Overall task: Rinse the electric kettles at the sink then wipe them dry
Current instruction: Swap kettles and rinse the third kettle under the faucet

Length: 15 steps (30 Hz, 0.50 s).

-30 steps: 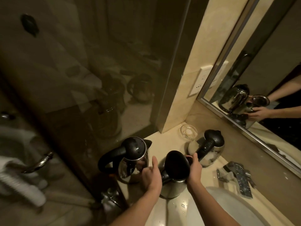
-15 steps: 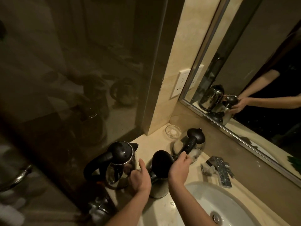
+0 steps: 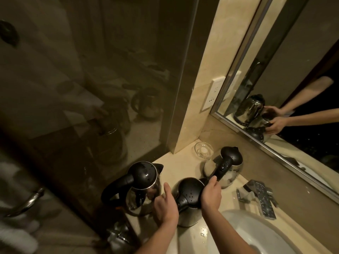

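The desk (image 3: 181, 162) holds a white sink (image 3: 256, 233) at 5 o'clock and three kettles. The middle kettle (image 3: 189, 197) stands at the sink's 10 o'clock edge, with the left kettle (image 3: 145, 182) at its 9 o'clock and the back kettle (image 3: 227, 162) at its 1 o'clock. Drops sit on two lids, so rinsing looks partly done. No cloth shows, so wiping looks left to do. The left hand (image 3: 166, 208) and right hand (image 3: 211, 197) curl round the middle kettle, one each side
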Available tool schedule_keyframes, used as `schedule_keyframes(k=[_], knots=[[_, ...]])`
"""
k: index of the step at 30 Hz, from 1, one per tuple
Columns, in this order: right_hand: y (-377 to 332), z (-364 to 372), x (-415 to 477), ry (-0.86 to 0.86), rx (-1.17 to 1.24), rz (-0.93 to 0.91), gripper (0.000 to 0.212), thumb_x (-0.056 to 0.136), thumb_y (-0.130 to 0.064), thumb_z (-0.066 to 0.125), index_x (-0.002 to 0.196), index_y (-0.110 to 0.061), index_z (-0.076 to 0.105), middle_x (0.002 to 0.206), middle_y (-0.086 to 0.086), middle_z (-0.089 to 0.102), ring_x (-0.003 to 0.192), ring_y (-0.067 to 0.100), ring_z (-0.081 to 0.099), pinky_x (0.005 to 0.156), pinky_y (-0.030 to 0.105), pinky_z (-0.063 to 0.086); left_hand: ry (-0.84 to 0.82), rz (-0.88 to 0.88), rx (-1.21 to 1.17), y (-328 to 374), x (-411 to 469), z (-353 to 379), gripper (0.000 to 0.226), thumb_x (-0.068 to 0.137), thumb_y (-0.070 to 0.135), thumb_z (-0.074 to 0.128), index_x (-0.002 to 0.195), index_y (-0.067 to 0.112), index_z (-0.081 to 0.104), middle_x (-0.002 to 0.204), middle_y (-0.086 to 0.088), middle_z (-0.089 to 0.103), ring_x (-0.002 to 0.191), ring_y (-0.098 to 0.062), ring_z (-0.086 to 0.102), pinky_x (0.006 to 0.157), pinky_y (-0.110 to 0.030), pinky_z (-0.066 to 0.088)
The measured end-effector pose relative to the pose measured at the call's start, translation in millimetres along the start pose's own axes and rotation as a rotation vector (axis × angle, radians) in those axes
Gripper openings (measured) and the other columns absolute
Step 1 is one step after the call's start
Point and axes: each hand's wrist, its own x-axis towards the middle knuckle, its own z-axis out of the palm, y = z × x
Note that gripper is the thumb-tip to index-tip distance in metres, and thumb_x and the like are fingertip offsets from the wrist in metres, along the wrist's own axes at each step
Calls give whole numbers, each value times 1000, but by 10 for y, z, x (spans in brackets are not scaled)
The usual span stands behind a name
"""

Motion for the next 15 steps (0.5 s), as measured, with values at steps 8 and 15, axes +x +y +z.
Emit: schedule_keyframes(k=[8,15], knots=[[-205,164,259,134,-38,-27,62,104,-45,19,109,-3,64,106,20,65,101,39,59,93,49,44,67,-26,54,16,63,239,69,97,57,34,102,2,74,117,-25,64,113,-39,57,95,-38,42],[-401,259,393,105,-62,-30,57,106,-37,20,119,-1,63,118,24,63,113,41,55,96,45,39,149,26,118,109,254,395,68,99,53,33,105,-1,74,120,-25,63,116,-39,54,98,-38,39]])
